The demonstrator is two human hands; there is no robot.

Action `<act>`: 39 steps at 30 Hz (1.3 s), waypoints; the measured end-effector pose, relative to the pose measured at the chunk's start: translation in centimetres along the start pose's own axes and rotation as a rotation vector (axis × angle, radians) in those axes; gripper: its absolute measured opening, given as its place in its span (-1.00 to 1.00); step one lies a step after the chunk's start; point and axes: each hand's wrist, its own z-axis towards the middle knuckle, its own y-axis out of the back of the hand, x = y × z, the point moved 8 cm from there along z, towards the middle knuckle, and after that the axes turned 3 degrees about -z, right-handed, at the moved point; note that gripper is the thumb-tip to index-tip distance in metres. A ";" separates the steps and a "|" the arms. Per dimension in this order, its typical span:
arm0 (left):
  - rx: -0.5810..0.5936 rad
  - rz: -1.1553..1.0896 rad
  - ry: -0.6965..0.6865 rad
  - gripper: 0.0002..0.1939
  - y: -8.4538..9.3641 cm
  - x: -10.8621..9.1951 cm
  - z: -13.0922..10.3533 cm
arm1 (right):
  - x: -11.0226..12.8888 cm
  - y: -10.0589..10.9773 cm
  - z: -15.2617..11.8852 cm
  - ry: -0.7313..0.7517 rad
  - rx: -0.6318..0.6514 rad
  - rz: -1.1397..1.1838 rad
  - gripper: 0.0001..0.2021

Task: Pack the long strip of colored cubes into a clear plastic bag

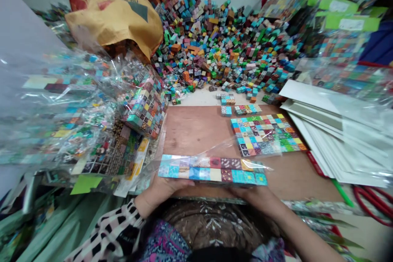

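A long block of patterned cubes (215, 175) in clear plastic film is gripped from both ends, low over the brown wooden board (193, 131). My left hand (162, 191) is closed around its left end, fingers partly under it. At the right end my right hand (258, 198) grips it from below, its fingertips hidden behind the block. Film sticks out past the block's right side. Just beyond, a flat slab of similar cubes (264, 133) lies on the board, with a short row of cubes (248, 109) behind it.
Loose cubes (215, 45) are heaped against the wall, beside a yellow sack (119, 12). Film-wrapped cube packs (144, 110) crowd the left. White cards (331, 139), a green pen (342, 192) and red-handled scissors (371, 202) lie on the right.
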 end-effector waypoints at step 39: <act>0.174 0.331 -0.053 -0.67 -0.2 -1.4 0.2 | 8.0 3.7 -0.4 0.302 0.040 0.150 -0.49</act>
